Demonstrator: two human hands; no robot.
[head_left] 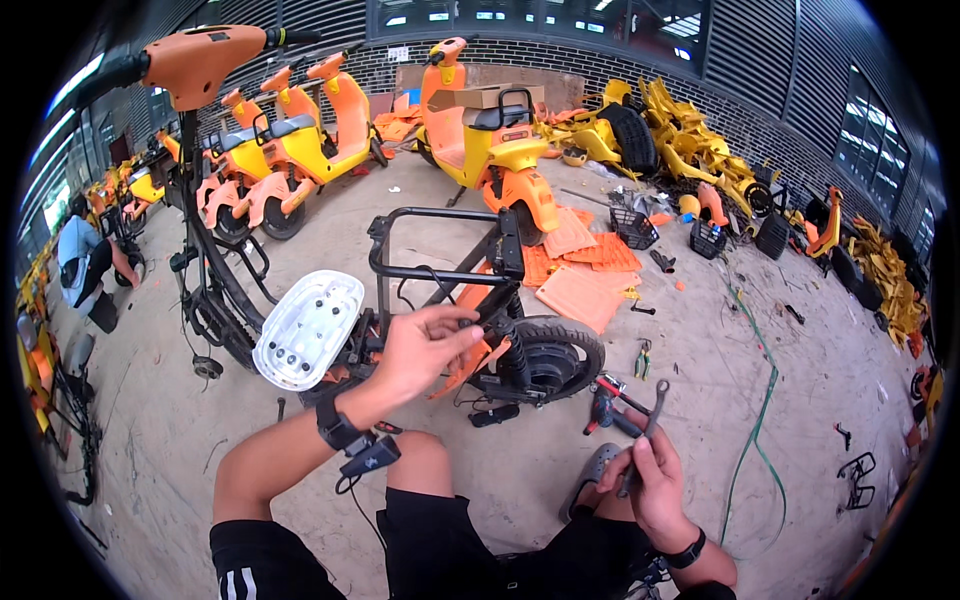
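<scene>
You are sitting on the concrete floor [560, 480] in the lower middle of the frame, working on a partly stripped electric scooter with a black frame [440, 270] at the centre. Your left hand [425, 345] is reaching into the frame just left of the rear wheel [550, 355], its fingers curled and closing on an orange plastic body panel [470, 365] beside the black rear spring; how firmly they are gripping I cannot tell. Your right hand [655, 480], at the lower right, is wrapped tight around a grey metal socket wrench [648, 425], whose head is pointing up and away from the scooter, not touching it.

As far as the view shows, the stripping is well along: the white moulded seat base [308, 328] is tipped up bare at centre left, the black rear rack tube is exposed, and flat orange panels [585, 275] are lying in a loose pile on the floor at upper centre right. The orange handlebar cover [200, 58] at the upper left and the small orange piece under your left hand are still on the machine. A red-handled drill [605, 400] and pliers [642, 358] are lying near the wheel, and a green hose [760, 410] is trailing down the right. Whole yellow-and-orange scooters [480, 140] are standing behind.
</scene>
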